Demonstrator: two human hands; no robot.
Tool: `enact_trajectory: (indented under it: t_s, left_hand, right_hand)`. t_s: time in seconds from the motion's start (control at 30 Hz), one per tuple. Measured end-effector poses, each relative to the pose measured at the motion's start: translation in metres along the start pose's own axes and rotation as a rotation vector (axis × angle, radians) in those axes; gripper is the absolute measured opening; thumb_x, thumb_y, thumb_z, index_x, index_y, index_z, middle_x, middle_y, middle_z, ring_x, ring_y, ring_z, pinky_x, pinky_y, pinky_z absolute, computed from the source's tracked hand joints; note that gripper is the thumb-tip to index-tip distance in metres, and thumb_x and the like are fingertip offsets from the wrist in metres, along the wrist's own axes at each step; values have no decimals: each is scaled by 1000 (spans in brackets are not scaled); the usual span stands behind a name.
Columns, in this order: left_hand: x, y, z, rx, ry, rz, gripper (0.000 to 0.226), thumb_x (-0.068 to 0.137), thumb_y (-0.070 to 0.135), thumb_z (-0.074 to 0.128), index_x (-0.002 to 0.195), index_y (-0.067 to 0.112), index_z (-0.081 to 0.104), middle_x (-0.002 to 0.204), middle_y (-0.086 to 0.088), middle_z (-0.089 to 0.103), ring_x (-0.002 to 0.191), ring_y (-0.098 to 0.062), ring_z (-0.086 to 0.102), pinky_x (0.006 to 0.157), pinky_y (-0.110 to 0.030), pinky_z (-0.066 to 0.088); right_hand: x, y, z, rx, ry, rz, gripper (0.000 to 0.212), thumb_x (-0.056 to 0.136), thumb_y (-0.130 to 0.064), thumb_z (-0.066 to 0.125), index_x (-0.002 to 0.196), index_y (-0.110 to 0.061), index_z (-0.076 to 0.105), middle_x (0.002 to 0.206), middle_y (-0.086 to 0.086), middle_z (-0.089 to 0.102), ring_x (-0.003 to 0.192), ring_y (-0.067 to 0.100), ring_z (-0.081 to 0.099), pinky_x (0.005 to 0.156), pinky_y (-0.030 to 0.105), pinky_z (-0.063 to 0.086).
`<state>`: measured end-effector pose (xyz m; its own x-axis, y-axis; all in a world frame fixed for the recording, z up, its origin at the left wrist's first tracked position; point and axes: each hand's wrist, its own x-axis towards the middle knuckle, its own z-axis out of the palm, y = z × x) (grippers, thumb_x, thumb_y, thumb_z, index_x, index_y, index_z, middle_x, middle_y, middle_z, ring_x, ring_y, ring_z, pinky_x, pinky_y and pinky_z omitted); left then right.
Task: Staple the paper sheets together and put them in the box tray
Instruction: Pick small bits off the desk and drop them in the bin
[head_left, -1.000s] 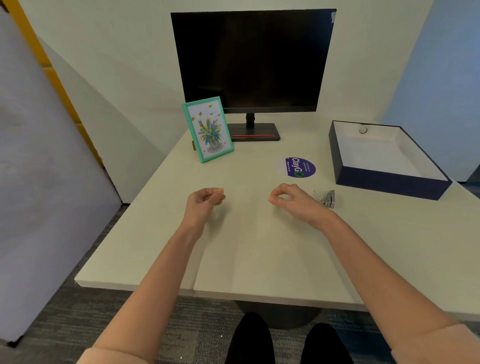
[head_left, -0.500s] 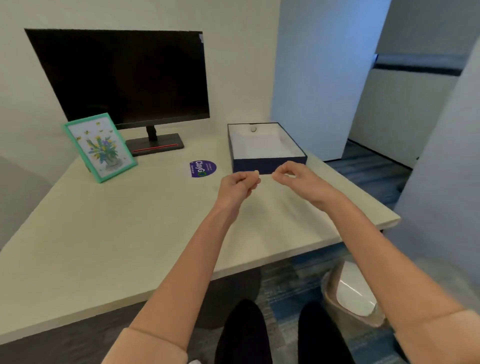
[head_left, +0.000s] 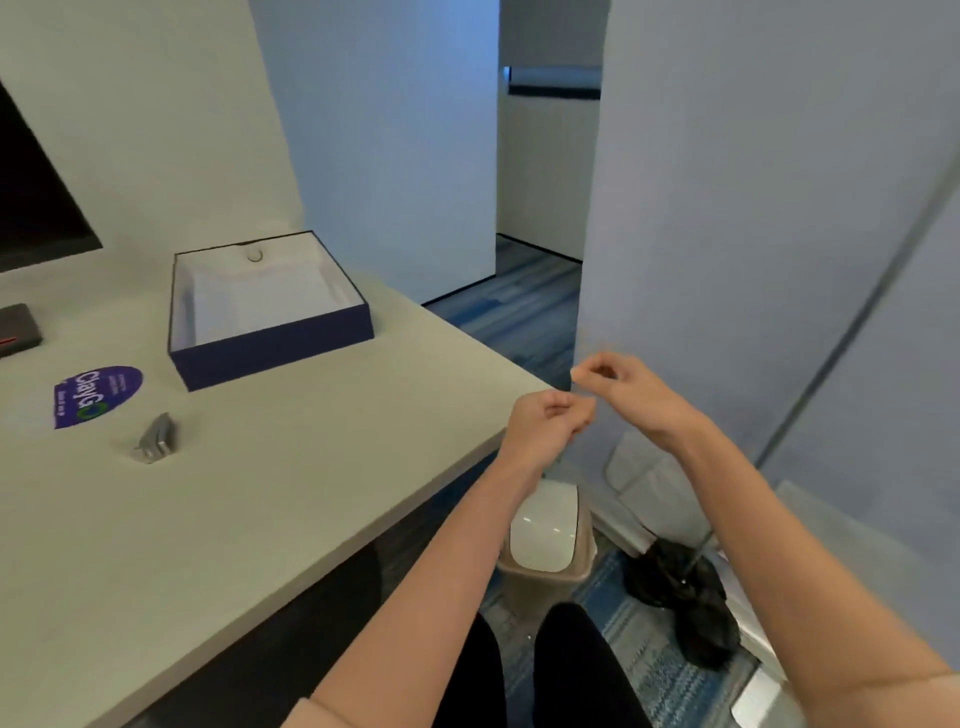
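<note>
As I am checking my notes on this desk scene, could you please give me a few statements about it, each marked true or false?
1. The box tray is navy outside and white inside. True.
2. The left hand and the right hand lie flat on the desk. False: both are curled and held in the air by the desk's corner.
3. The purple ClayGo sticker lies inside the box tray. False: it lies on the desk, beside the tray.
4. A bin with a white lid stands on the floor below the desk's corner. True.
5. A small silvery object lies on the desk near the sticker. True.
</note>
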<state>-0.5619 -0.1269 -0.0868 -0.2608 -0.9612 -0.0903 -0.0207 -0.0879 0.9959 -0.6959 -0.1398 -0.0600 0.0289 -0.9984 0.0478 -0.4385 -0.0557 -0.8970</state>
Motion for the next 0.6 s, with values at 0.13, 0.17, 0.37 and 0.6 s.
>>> enact_trajectory:
  t_s: [0.13,0.17,0.37,0.6]
  left_hand:
    - [33,-58,14,27,-27,-157,14,91,14,62,97,3,69,75,0,64,68,-7,55,68,-18,45]
    - [43,-74,12,8,-12,-218,17,91,14,62,98,1,69,72,0,61,65,-8,51,64,-17,43]
    - [103,-172,-4,24,115,-486,13,91,9,60,79,8,65,68,-1,58,62,-9,48,58,-18,40]
    - [152,-277,-5,442,70,-509,26,88,16,63,63,21,61,80,-1,67,84,-16,61,81,-26,46]
  right_hand:
    - [12,57,-2,10,20,117,12,94,-18,56,83,-17,57,81,-10,54,76,-3,49,74,14,38]
    - [15,74,2,13,10,153,12,94,-19,57,82,-19,56,82,-10,54,78,-2,49,76,17,37]
    - [40,187,44,-60,-127,337,7,95,-23,55,91,-18,57,87,-9,56,87,8,52,71,14,38]
    - [70,300,111,-230,-252,475,13,95,-23,53,99,-11,55,102,4,58,98,18,55,83,27,45]
